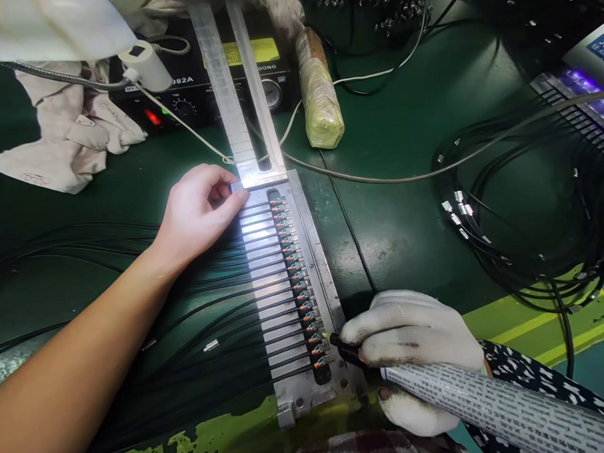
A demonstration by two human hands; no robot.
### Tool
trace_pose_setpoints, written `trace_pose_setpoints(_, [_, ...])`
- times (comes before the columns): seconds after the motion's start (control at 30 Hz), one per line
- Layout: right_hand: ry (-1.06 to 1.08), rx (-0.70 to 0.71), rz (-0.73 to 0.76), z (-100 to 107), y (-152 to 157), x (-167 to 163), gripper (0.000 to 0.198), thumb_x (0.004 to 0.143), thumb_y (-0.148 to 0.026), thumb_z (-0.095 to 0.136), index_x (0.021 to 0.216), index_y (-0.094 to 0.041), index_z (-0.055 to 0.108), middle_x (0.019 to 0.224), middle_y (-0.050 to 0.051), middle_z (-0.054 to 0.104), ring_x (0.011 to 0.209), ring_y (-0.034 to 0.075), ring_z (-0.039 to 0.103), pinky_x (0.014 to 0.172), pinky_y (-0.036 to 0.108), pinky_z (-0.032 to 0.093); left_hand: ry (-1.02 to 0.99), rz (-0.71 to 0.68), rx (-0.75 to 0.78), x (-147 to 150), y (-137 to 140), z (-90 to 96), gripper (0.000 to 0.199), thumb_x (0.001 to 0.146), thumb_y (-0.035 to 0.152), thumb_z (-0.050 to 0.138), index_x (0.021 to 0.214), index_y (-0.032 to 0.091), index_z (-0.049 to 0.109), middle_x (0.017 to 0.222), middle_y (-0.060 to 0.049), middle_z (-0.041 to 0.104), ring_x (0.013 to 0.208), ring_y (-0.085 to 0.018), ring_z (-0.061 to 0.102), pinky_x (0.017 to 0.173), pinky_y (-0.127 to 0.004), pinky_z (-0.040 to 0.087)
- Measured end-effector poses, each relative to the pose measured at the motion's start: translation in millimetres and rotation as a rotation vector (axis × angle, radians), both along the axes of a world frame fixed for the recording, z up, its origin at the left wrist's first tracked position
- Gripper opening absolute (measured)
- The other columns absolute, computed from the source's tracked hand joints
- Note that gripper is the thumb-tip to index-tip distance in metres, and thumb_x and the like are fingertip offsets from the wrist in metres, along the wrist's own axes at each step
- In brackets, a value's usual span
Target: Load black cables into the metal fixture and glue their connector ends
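Observation:
A long metal jig (265, 295) lies lengthwise on the green mat. Across it run several thin black cables (278, 315), their stripped ends with coloured wires and small metal connectors (303, 294) lined up over a dark slot. My bare left hand (198, 211) pinches the jig's far left corner between thumb and fingers, beside a slotted metal bar. In a white glove, smudged grey, my right hand (412, 342) grips a white printed tube (494, 395) with a black nozzle. The nozzle's tip is at the jig's right edge, close to the near connectors.
Behind the jig stands a black control box (191, 98) with a gauge. A wrapped yellowish block (321, 105) and white cloth (72, 130) lie nearby. Coiled black cables (503, 258) with metal ends lie right. A grey hose (395, 178) crosses the mat.

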State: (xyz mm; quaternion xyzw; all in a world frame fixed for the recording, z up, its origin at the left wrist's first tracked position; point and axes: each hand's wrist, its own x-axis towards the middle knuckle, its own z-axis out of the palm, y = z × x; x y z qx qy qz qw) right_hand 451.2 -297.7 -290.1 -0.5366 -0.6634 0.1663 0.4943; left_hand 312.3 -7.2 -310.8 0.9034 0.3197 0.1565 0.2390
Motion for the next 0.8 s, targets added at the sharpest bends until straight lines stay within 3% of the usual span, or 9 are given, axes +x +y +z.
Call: trace_pose_setpoints(0.8, [0.037,0.020,-0.011,-0.6,2.3,-1.4,0.016,0.088,-0.027,0.055,0.084,-0.013,0.063,0.088,0.004,0.073,0.086,0.013,0.073,0.070,0.026,0.057,-0.075,-0.027,0.032,0.4,3.0,-6.0,0.025,0.083,0.036,0.061,0.092,0.013,0.065,0.079,0.000,0.056,0.072,-0.008,0.049,0.065,-0.020,0.037])
